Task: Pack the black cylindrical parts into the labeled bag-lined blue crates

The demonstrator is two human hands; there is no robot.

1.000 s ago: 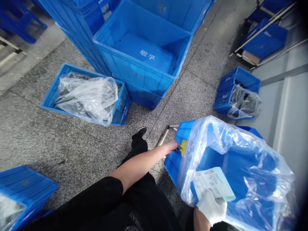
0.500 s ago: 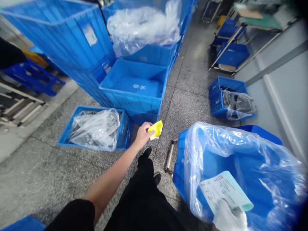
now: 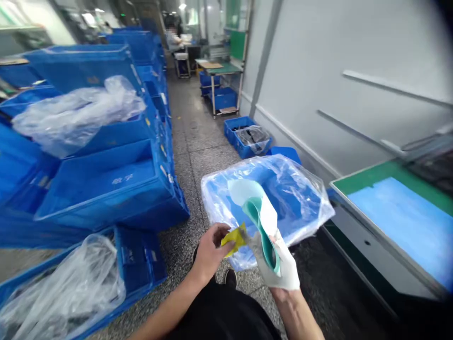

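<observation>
The bare left hand (image 3: 211,252) has its grip pinched on a yellow tag (image 3: 235,240), thumb against fingers; the white-gloved right hand (image 3: 283,269) has its grip pressed on a folded white-and-teal paper slip (image 3: 260,212), just beside the tag; both hang above the speckled floor (image 3: 187,189), in front of a plastic-lined blue crate (image 3: 293,198); a green-edged worktop (image 3: 371,172) stands to the right.

Two white Chinese characters (image 3: 122,179), slightly blurred, on floor of blue plastic crate (image 3: 88,193); appear to read 敬孚. Small white labels (image 3: 163,170) along crate's rim, too small to read. Folded white-and-teal card (image 3: 256,212) shows no legible print; yellow tag (image 3: 235,240) shows nothing readable either.
</observation>
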